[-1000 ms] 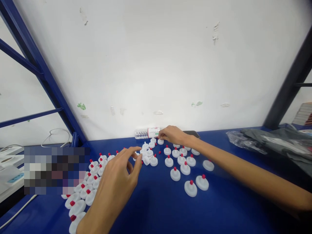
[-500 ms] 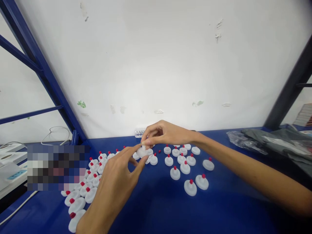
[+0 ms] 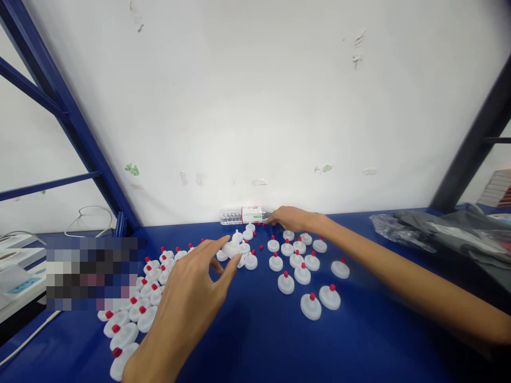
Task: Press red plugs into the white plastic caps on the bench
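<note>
"One white lid (image 3: pixel 230 249) sits pinched between thumb and forefinger of the left grip (image 3: pixel 191 282), with no red visible on it."

"And the right grip (image 3: pixel 293 217)?"

"Away from that lid, arm stretched across the worktop (image 3: pixel 255 330), wrist bent. Fingertips reach small red caps (image 3: pixel 263 224) beside the lying bottle (image 3: pixel 251 214); I can't tell whether they're closed on one."

"Nearer its forearm?"

"Red-tipped lids (image 3: pixel 302 274)."

We look at a workshop

A blue counter (image 3: pixel 255 335) meets a scuffed white wall (image 3: pixel 255 106) between metal posts (image 3: pixel 80 133), power strips (image 3: pixel 26 282) show at the left, and we see many matching white discs (image 3: pixel 310 308) with red tips (image 3: pixel 332 288) in groups.
</note>
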`<action>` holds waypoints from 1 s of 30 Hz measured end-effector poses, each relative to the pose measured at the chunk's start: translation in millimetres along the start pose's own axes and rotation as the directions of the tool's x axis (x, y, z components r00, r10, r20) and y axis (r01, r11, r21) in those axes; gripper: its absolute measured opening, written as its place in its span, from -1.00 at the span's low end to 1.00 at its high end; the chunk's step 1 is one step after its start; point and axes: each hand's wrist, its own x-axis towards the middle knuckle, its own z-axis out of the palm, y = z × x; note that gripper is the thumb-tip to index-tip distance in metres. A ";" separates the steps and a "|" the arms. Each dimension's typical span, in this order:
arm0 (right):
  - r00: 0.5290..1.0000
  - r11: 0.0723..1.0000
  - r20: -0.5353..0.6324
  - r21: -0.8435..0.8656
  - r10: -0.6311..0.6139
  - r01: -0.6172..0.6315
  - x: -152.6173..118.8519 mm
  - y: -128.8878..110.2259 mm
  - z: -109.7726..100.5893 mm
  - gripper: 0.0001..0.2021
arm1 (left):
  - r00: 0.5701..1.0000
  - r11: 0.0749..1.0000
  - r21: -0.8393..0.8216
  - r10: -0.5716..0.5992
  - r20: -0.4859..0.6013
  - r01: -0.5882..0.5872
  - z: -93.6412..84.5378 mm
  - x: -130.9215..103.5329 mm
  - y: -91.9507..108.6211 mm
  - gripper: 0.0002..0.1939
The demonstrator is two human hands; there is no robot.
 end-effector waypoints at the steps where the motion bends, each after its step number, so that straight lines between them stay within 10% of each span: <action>1: 1.000 1.000 0.006 -0.007 -0.007 0.007 -0.1 0.5 0.8 -0.44 | 1.000 1.000 0.003 0.001 0.002 -0.001 -0.1 0.0 -0.4 -0.55; 30: 0.995 0.996 -0.049 -0.030 -0.090 0.088 3.9 -10.7 5.8 -0.60 | 0.999 0.999 0.029 0.027 0.029 -0.028 -0.4 -0.4 -1.5 -0.54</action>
